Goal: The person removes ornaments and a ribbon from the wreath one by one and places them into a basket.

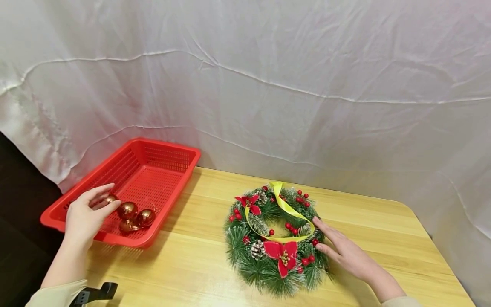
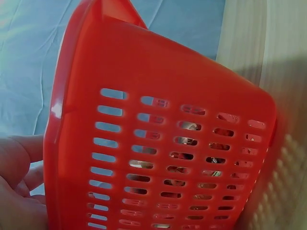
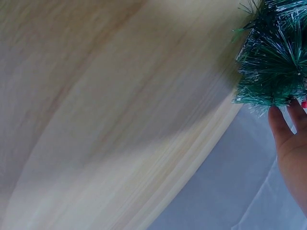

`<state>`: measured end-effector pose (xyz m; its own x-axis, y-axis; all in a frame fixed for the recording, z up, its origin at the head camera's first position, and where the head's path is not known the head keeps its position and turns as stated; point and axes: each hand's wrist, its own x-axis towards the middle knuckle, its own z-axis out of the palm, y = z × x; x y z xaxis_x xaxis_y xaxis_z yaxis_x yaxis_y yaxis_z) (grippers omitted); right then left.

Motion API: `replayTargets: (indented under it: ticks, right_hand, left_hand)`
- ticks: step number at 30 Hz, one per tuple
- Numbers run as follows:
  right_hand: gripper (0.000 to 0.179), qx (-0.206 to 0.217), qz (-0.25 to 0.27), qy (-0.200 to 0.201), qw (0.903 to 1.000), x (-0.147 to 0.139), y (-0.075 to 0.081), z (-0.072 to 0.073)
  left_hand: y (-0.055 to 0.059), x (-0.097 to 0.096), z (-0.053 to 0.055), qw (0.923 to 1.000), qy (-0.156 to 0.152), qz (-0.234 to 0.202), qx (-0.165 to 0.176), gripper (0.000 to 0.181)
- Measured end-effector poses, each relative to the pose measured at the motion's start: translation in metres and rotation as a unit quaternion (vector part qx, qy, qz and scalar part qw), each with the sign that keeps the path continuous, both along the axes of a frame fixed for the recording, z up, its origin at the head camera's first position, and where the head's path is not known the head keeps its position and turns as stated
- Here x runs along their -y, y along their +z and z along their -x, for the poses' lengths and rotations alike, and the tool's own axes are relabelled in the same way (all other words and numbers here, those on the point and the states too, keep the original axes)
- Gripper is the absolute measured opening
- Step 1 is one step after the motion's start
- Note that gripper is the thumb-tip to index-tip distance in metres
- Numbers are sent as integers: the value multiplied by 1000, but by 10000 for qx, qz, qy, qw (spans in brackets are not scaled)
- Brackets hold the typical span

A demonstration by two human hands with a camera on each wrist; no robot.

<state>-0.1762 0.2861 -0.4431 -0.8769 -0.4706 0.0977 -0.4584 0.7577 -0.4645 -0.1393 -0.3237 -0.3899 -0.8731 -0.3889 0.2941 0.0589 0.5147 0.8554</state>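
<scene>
My left hand (image 1: 86, 213) is over the near end of a red plastic basket (image 1: 182, 187), its index finger and thumb apart. A shiny copper-coloured bauble (image 1: 111, 198) shows between them; whether they touch it is unclear. Beside it in the basket lie several more baubles (image 1: 146, 217). In the left wrist view the basket wall (image 2: 158, 62) hides most of the hand's work. My right hand (image 1: 347, 251) touches the right edge of a green Christmas wreath (image 1: 245, 238) with extended fingers. The wreath carries red flowers (image 1: 281, 256), berries, pinecones (image 1: 257, 250) and a yellow ribbon loop (image 1: 287, 209).
Both basket and wreath stand on a light wooden table (image 1: 195, 264). A pale cloth (image 1: 245, 85) hangs behind it. A black strap piece (image 1: 96, 293) sits at my left wrist. The table's right edge slopes down to the lower right.
</scene>
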Motion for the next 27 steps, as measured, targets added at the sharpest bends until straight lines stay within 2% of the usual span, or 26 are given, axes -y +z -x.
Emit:
replayTargets:
  ticks: [5,10,15,19,23,27]
  right_hand:
    - [66,-1,6,11,10000,0,0,0]
    - [66,-43,-24,32,10000,0,1,0]
    - [66,-70,-44,21,10000,0,0,-1]
    - [66,-75,-46,13,10000,0,0,0]
    - [66,-35,-20,19,10000,0,1,0]
    - [66,-9,7,49,10000,0,1,0]
  left_hand:
    - [1,-4,0,9997,-144,-84,-175,45]
    - [8,-19,1,9991,-329,57,-275,45]
    - [16,-44,4,9950,-909,-85,-409,47]
    - [20,-70,6,9862,-1537,-313,-535,47]
    - [22,-98,11,9721,-2138,-525,-816,44]
    - [20,-123,18,9612,-2558,-631,-816,43]
